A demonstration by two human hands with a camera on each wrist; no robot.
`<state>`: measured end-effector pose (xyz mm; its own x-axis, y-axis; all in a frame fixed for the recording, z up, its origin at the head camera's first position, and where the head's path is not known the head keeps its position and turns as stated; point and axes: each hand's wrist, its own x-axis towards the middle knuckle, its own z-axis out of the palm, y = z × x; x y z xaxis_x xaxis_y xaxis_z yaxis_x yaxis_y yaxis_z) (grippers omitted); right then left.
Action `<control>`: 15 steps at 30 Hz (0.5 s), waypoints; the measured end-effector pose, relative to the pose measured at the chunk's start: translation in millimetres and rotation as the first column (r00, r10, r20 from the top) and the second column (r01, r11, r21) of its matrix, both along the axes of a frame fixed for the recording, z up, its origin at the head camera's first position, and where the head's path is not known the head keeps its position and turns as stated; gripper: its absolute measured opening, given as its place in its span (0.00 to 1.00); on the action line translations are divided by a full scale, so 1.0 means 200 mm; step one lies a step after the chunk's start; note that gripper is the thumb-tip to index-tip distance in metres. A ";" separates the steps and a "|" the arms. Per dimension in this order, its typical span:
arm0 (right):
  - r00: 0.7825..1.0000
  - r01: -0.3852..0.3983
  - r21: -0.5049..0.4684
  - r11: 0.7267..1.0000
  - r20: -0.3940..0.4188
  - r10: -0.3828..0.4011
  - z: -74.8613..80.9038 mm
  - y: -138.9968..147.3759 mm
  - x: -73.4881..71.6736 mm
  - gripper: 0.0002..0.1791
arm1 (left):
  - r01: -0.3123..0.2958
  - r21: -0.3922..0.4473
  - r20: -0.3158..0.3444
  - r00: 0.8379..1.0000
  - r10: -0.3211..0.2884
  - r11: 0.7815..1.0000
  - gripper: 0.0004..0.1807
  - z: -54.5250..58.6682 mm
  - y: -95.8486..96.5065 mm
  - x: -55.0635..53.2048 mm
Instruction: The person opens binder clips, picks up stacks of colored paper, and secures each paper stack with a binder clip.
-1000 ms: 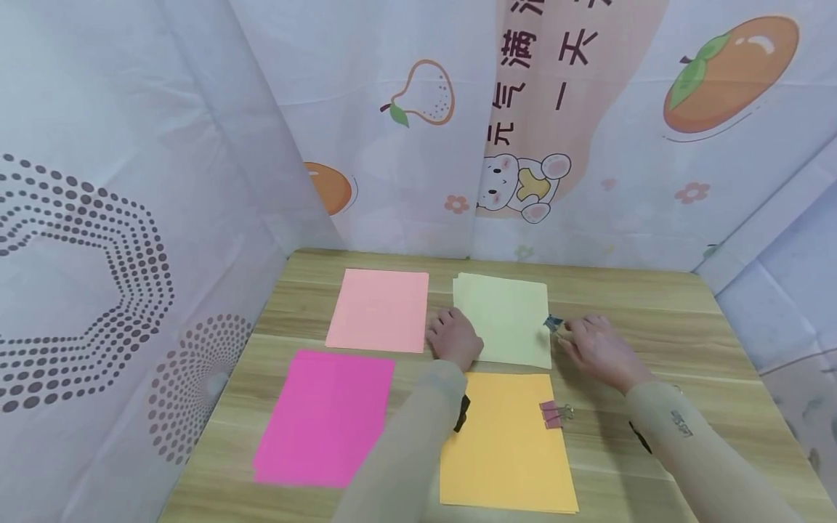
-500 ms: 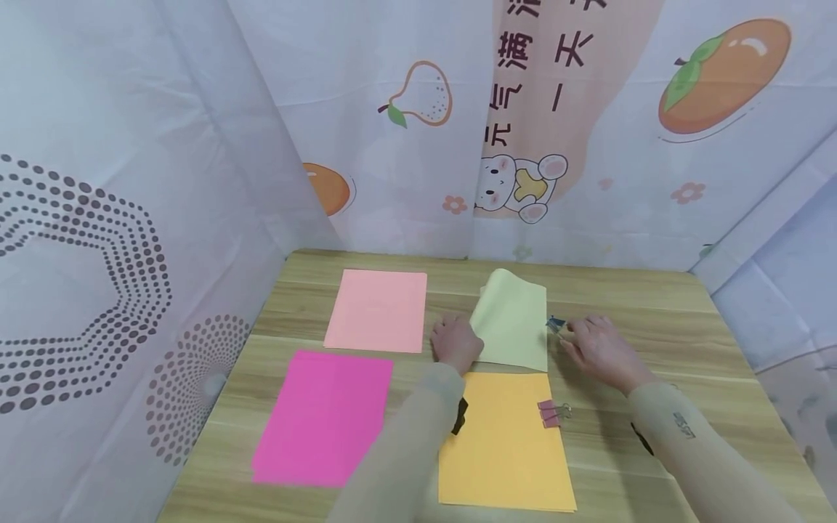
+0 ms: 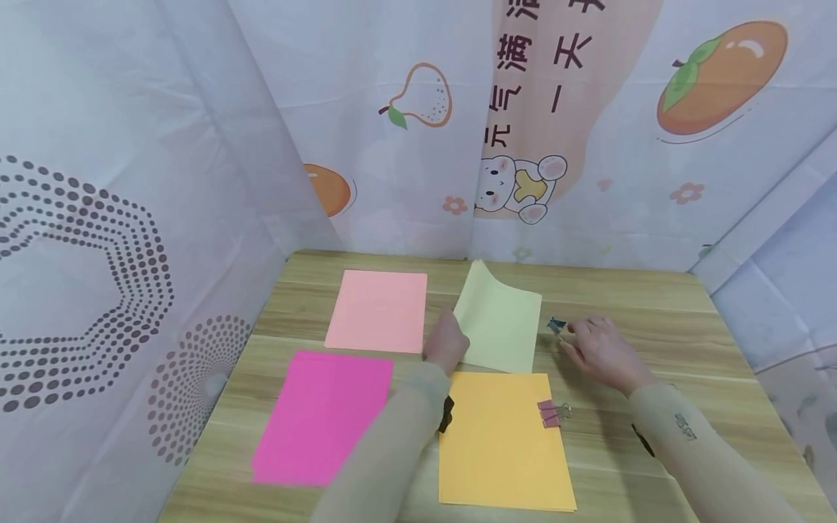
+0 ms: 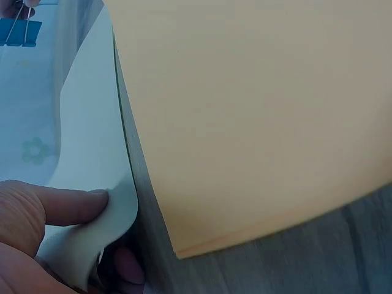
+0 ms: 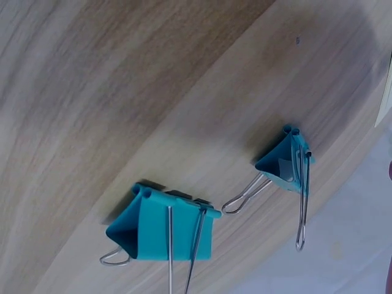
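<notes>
Toward twelve o'clock on the wood-grain tabletop [image 3: 641, 294], just past the middle, rests some pale yellow-green paper [image 3: 500, 330], its edge at eleven o'clock curled up; how many sheets there are is unclear. Between eight and nine o'clock of it, the left hand [image 3: 447, 343] pinches that side, thumb on top and fingers beneath. At three o'clock, the right hand [image 3: 598, 352] pinches a teal metal binder clip [image 3: 556, 324] by its wire handles, its mouth apart from the near edge.

A likely fault is a crease: the paper is bent hard around the left thumb, and a tighter squeeze could mark it. If several sheets are there, an uneven pull could fan them. The clip, held only by its thin handles, might twist or slip.

Containers such as boxes or trays do not show. What comes closest is a mauve-pink metal binder clip [image 3: 549, 414], seated at two o'clock over the edge of the orange-yellow paper stack [image 3: 500, 450], which lies at six o'clock of the pale paper. By the right wrist, a wide turquoise clip [image 5: 156, 229] and a second turquoise clip [image 5: 275, 162] stand on the tabletop, no paper in either
</notes>
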<state>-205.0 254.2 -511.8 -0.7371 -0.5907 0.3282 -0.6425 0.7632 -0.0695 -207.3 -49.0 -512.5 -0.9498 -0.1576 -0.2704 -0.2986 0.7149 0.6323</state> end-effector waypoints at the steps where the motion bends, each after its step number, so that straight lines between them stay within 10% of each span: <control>1: 1.000 0.005 0.003 1.000 0.005 -0.005 0.00 0.00 0.00 0.15 | 0.003 0.008 -0.004 1.000 -0.003 1.000 0.24 0.01 -0.01 0.00; 8: 1.000 0.004 0.006 1.000 -0.005 -0.004 0.00 0.01 0.01 0.15 | 0.016 0.000 0.048 0.999 -0.016 1.000 0.43 0.04 -0.06 0.01; 15: 1.000 0.012 0.012 1.000 0.012 -0.013 -0.01 0.02 0.02 0.16 | 0.035 0.005 0.101 0.994 -0.036 0.999 0.36 0.05 -0.10 0.01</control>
